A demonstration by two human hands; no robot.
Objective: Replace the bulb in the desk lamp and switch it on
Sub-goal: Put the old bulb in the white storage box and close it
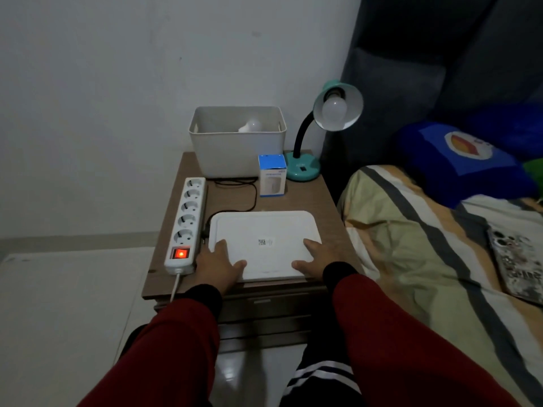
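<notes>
A teal desk lamp [304, 168] with a black gooseneck stands at the back right of the nightstand. A white bulb [333, 108] sits unlit in its shade. A second white bulb [249, 126] lies inside the white bin [235, 151] at the back. A blue and white bulb box [272, 176] stands upright in front of the bin. My left hand [219, 264] and my right hand [317, 257] rest flat on the near corners of a white lid [263, 230] lying on the nightstand, fingers straight.
A white power strip [186, 221] with its red switch lit lies along the wooden nightstand's [296, 198] left edge, black cord running to the lamp. A bed with striped cover [426, 245], a blue pillow and a phone [517, 265] is on the right. Wall behind.
</notes>
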